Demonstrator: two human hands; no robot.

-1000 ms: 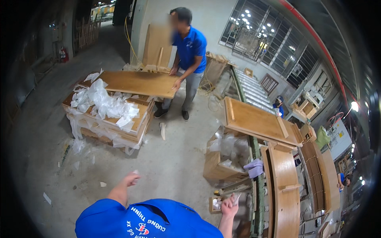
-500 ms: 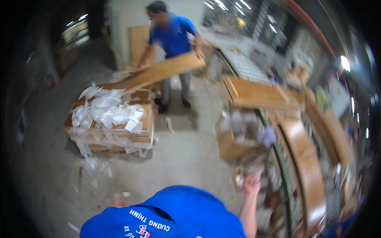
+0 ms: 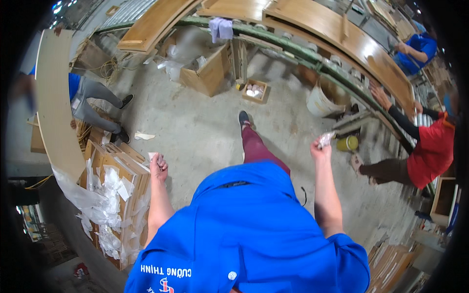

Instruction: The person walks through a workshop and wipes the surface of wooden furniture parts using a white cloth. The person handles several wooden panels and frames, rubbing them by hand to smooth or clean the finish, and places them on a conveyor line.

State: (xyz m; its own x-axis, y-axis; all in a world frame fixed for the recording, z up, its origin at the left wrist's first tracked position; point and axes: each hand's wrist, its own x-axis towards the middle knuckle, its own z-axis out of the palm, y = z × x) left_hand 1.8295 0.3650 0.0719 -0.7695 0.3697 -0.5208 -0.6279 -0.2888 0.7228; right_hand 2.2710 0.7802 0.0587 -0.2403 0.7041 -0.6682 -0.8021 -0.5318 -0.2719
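My left hand (image 3: 159, 168) is closed, with a small pale flat piece (image 3: 153, 156) sticking up from its fingers; what it is I cannot tell. It hovers beside the stack of wooden panels (image 3: 128, 163), which is strewn with white foam wrap (image 3: 108, 193). My right hand (image 3: 321, 151) is raised over the floor on the other side of my body, its fingers closed round a crumpled, pale pinkish wad (image 3: 325, 140). Neither hand touches the furniture.
A co-worker in grey trousers (image 3: 95, 95) holds a long board (image 3: 53, 97) upright at left. Ahead runs a green-edged conveyor (image 3: 293, 51) carrying wooden panels (image 3: 337, 31). Before it stand a carton (image 3: 207, 73), a small box (image 3: 255, 91) and a white bucket (image 3: 325, 100). A red-shirted person (image 3: 430, 151) works at right.
My view has swung to the right, and the conveyor now lies across the front. Both my hands show more fully, raised at my sides. The co-worker's board has gone from slanted to upright.
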